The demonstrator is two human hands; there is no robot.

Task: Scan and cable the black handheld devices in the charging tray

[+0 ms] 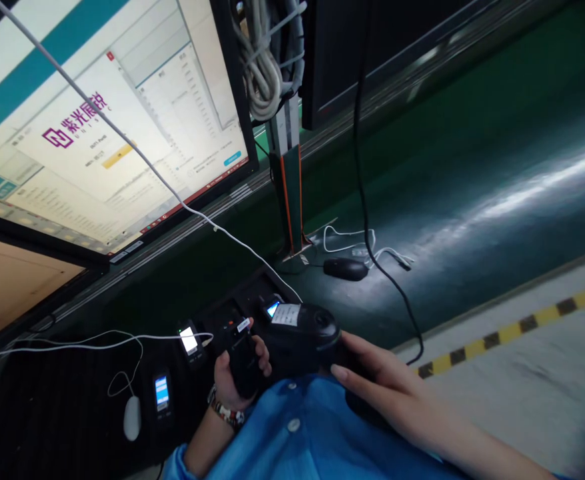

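My left hand (240, 377) is wrapped round a black handheld device (245, 360), which has a small white label and an orange spot near its top. Beside it, my right hand (377, 377) is closed round the handle of a black barcode scanner (317, 327); a white sticker lies along the scanner's head, and the handle is mostly hidden. Beyond my hands, a dark tray holds more handheld devices with lit screens: one (189, 341) with a white cable plugged in, another (162, 393) to the left, and a third (272, 309) partly behind the scanner.
A monitor (122, 153) with a lit window fills the upper left. Bundled grey cables (265, 73) hang by a metal post (290, 193). On the green bench (472, 180) lies a black mouse (345, 269); a white mouse (132, 419) is at left. A black cable (365, 200) hangs down at right.
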